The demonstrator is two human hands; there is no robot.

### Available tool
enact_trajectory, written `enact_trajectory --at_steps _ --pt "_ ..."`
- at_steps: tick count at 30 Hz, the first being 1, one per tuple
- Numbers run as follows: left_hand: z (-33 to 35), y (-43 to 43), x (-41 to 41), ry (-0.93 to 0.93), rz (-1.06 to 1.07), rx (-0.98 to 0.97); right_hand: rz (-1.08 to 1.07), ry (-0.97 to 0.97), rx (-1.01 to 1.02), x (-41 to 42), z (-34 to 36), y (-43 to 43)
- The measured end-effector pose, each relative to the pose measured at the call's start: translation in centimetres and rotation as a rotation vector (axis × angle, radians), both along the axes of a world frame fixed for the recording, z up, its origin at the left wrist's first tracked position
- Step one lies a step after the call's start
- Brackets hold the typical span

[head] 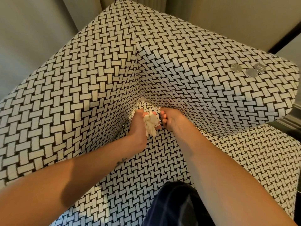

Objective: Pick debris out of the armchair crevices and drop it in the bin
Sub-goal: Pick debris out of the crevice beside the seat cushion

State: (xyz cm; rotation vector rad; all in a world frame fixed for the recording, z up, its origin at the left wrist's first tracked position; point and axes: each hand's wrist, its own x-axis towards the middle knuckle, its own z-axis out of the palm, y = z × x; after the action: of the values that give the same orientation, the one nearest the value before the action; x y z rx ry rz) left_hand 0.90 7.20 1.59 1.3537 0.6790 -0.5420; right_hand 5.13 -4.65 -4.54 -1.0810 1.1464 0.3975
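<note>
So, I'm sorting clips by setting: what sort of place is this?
Likely a living room or hotel lounge corner: an upholstered woven-pattern armchair, pale curtains hanging behind it, and loose coins on its armrest. The left hand grips a crumpled tissue.

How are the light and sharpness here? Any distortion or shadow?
Head view: the wide-angle lens bends the edges of the black-and-white woven-pattern armchair; warm light on its left, cooler bluish tint on its right armrest, where round silver coins glint; the crumpled white tissue in the left hand looks washed out; a shadow crosses the left forearm; focus is fairly sharp.
</note>
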Motion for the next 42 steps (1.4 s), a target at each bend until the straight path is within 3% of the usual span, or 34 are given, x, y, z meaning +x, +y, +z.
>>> enact_trajectory --at_steps 7,15,32,42 --pt "-0.4 0.1 0.1 -0.009 -0.014 -0.055 -0.043 -0.076 0.065 -0.9 -0.4 -0.7" --pt "-0.6 0.3 -0.1 0.004 -0.004 -0.13 0.125 0.004 -0.091 0.0 -0.1 0.0" --pt "-0.5 0.3 -0.5 0.016 -0.034 -0.118 -0.068 -0.12 -0.032 -1.8 0.4 -0.3" --pt "-1.3 0.3 -0.4 0.01 -0.058 -0.105 0.064 -0.04 -0.209 -0.9 0.9 0.9"
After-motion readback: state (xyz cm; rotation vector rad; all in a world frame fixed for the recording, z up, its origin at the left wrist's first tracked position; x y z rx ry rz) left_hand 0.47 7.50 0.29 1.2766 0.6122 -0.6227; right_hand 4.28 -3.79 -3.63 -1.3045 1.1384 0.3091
